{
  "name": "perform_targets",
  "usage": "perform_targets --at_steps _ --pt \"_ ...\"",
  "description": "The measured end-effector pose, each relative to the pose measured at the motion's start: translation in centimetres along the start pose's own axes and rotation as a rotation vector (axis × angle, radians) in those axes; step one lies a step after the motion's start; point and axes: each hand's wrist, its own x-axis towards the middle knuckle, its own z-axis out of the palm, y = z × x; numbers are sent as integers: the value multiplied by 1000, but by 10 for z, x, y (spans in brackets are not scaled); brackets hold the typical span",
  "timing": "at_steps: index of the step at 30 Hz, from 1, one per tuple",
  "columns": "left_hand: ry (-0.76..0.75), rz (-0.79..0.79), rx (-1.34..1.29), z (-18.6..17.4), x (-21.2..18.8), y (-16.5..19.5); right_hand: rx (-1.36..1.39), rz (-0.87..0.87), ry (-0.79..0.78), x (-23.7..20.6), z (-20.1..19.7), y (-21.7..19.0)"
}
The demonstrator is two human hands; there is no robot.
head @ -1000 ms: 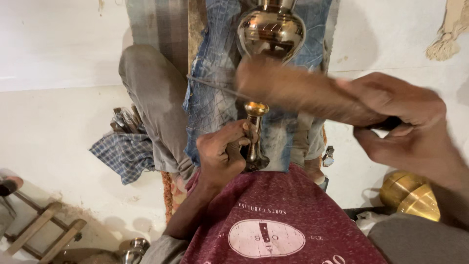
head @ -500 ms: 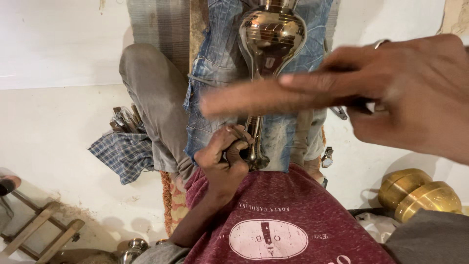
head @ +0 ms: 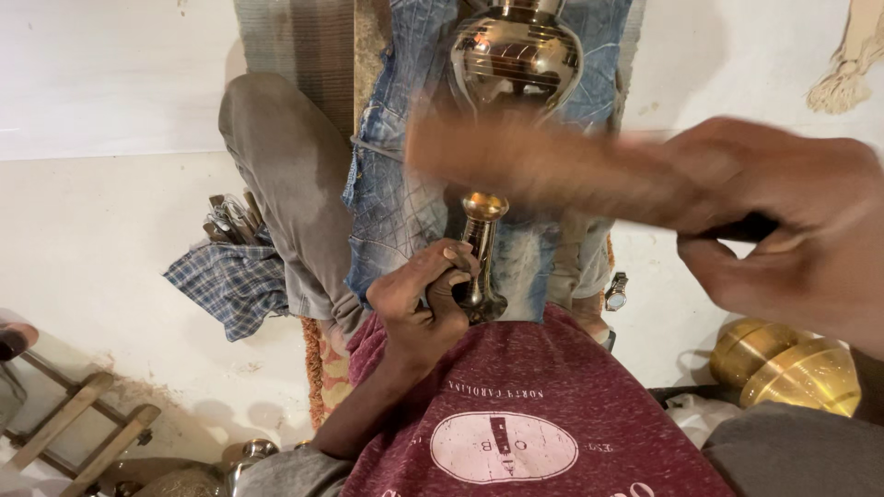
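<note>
Brass stem (head: 479, 248), slim and flared at its top, stands upright between the person's knees, over a strip of blue denim cloth (head: 396, 212) spread across the lap. Its lower half sits inside the grip of the left hand (head: 419, 304): the fingers curl closed around it from the left and the thumb lies across the front, so only the flared top and a bit of the round foot show past the hand. Just beyond the stem's top rests a round, shiny brass pot (head: 516, 60), also on the denim. The right hand (head: 783, 230) is up close to the camera, its grip closed on a long flat tool (head: 543, 166) that is smeared with blur and crosses between the pot and the stem's top; whether it touches either I cannot tell. On the floor to the left lie a checked cloth (head: 230, 281) and a bundle of metal tools (head: 230, 219). Two gold-coloured brass domes (head: 792, 364) sit at the right, near a wristwatch (head: 615, 293).
</note>
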Motion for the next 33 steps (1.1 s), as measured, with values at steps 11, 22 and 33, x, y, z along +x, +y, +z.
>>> perform_targets --at_steps 11,22,33 --pt "-170 -4 -61 -12 11 -6 -115 -179 31 -6 23 16" --pt "-581 253 -13 -24 42 -36 466 -70 405 -44 86 58" --pt "-694 265 1 -29 61 -31 415 -53 693 -56 112 31"
